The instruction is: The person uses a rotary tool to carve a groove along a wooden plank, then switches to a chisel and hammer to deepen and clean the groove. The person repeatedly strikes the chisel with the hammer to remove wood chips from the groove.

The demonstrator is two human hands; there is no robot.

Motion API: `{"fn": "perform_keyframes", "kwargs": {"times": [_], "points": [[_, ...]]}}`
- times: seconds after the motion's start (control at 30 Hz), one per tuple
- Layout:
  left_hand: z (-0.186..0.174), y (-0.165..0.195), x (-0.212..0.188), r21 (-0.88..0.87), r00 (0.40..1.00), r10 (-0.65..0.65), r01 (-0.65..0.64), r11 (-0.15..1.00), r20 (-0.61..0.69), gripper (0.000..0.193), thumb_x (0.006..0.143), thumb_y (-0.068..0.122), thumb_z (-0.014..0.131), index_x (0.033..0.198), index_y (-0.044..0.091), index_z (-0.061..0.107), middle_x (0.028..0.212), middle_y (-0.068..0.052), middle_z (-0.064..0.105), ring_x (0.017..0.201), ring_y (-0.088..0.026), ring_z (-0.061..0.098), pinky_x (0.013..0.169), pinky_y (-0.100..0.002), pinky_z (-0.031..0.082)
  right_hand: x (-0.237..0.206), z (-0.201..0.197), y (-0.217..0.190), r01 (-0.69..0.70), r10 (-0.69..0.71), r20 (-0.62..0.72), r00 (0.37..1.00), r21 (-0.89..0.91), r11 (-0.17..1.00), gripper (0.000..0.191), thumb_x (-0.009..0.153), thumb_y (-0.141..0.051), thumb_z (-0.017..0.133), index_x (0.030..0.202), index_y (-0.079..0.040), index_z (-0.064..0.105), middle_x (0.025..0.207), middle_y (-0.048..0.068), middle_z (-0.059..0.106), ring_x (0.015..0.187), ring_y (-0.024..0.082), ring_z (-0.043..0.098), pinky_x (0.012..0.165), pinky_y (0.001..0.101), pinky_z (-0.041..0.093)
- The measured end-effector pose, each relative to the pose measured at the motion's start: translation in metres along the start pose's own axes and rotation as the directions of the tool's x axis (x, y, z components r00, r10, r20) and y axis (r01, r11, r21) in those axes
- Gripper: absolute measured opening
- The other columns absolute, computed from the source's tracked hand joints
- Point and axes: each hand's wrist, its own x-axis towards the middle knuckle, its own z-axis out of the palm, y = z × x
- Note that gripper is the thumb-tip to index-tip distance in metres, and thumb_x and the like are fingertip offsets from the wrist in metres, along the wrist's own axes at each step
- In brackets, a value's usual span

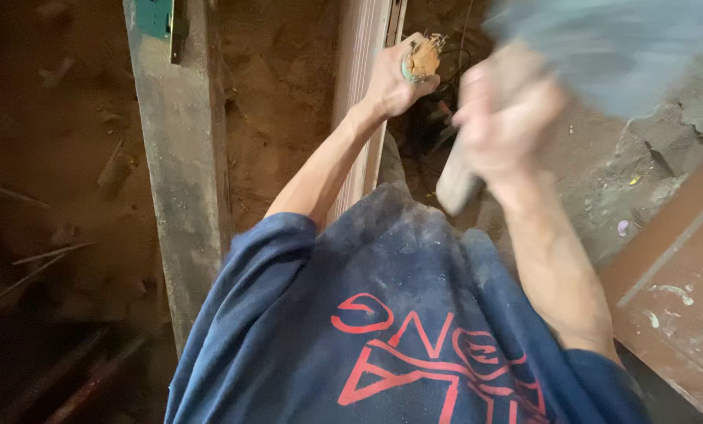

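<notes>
Left hand (pixel 391 78) wrapped tight around a chisel (pixel 421 59), frayed butt end up, against the pale post (pixel 359 102) at far centre. Right hand (pixel 505 122), blurred, fingers closed on a hammer handle (pixel 457 184). Best to keep the chisel steady, knuckles below the butt, and strike squarely on the frayed end.

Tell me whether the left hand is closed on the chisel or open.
Closed: the left hand wraps the chisel, whose frayed top sticks out above the fist.

Two hands (pixel 454 102), one chisel (pixel 421 59), seemingly one hammer (pixel 457 184).
</notes>
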Motion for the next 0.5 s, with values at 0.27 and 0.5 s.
{"fn": "perform_keyframes", "kwargs": {"times": [0.27, 0.5], "points": [[0.016, 0.035, -0.011, 0.028, 0.943, 0.153, -0.152, 0.988, -0.294, 0.026, 0.089, 0.029, 0.079, 0.105, 0.011, 0.067, 0.099, -0.009, 0.075, 0.092, -0.023, 0.077, 0.082, -0.034, 0.062, -0.042, -0.007, 0.026, -0.323, 0.361, 0.262, 0.895, -0.178, 0.929, 0.054, 0.094, -0.022, 0.067, 0.137, 0.006, 0.05, 0.086, 0.013, 0.071, 0.06, 0.021, 0.073, 0.059, 0.0335, 0.061], [0.031, -0.004, 0.039, 0.185, 0.94, 0.016, 0.05, 0.981, -0.341, 0.025, 0.084, 0.026, 0.081, 0.095, 0.007, 0.068, 0.08, -0.012, 0.072, 0.073, -0.024, 0.072, 0.067, -0.037, 0.057, -0.033, -0.024, 0.023, -0.42, 0.416, 0.193, 0.888, -0.023, 0.907, 0.04, 0.097, -0.019, 0.068, 0.126, 0.006, 0.057, 0.08, 0.008, 0.068, 0.06, 0.017, 0.068, 0.056, 0.0336, 0.057]]}}
